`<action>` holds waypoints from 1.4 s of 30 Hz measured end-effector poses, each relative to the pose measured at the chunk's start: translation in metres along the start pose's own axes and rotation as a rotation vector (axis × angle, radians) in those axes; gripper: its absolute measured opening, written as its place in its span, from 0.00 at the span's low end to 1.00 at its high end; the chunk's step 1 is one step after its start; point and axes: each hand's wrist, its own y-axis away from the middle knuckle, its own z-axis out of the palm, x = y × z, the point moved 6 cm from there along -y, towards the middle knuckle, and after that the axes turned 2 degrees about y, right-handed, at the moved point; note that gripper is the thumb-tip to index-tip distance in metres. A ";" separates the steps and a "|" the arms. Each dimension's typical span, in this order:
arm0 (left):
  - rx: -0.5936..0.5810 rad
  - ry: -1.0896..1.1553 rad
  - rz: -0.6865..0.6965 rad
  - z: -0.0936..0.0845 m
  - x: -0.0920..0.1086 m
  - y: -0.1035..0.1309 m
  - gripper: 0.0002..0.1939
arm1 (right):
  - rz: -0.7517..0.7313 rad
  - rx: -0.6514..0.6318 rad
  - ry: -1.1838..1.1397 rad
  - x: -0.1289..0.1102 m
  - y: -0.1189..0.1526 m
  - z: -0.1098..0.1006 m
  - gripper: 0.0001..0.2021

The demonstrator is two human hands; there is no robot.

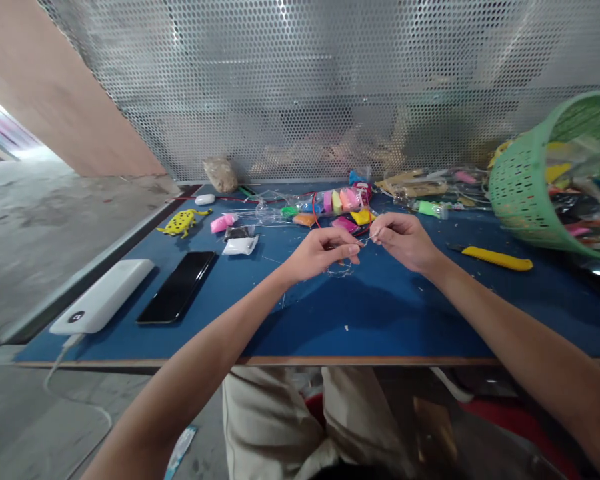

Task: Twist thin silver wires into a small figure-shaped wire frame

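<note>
Above the middle of the blue table (375, 320), my left hand (323, 252) is closed on a thin, looped wire (341, 270) that hangs below its fingers. Close to its right, my right hand (403, 240) pinches the wire's other part between thumb and forefinger. The fingertips of both hands are a small gap apart, with wire between them. Just behind the hands lie a yellow packet (363, 217), a magenta packet (345, 225) and an orange packet (305, 219). Part of the wire is hidden by the left fingers.
A black phone (177, 288), a white power bank (104, 297) and a yellow spotted toy (183, 223) lie at the left. On the right are a yellow cutter (497, 258) and a tipped green basket (523, 193) of packets. A perforated metal panel (305, 87) stands behind.
</note>
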 end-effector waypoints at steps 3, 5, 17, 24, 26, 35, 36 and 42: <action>-0.009 0.055 -0.031 0.004 -0.001 0.001 0.17 | 0.009 0.003 -0.049 0.003 -0.001 0.001 0.15; -0.017 0.086 -0.025 0.006 -0.001 0.002 0.16 | 0.028 0.009 -0.070 0.008 -0.001 0.002 0.14; 0.170 0.038 0.009 -0.006 -0.004 -0.003 0.13 | -0.089 0.201 0.451 0.011 0.000 -0.009 0.09; 0.228 -0.143 -0.005 -0.007 -0.006 -0.003 0.14 | -0.401 0.167 0.878 -0.028 0.004 -0.005 0.11; 0.213 -0.201 0.011 -0.004 -0.004 -0.003 0.14 | -0.421 0.120 0.890 -0.027 0.005 0.000 0.09; 0.224 -0.328 0.054 -0.001 -0.004 -0.005 0.11 | -0.373 0.178 0.894 -0.030 0.008 0.006 0.06; 0.227 -0.329 0.049 -0.001 -0.005 -0.005 0.11 | -0.374 0.194 0.884 -0.031 0.008 0.007 0.06; 0.235 -0.282 0.015 -0.001 -0.014 -0.007 0.11 | -0.283 0.257 0.775 -0.022 0.007 0.004 0.07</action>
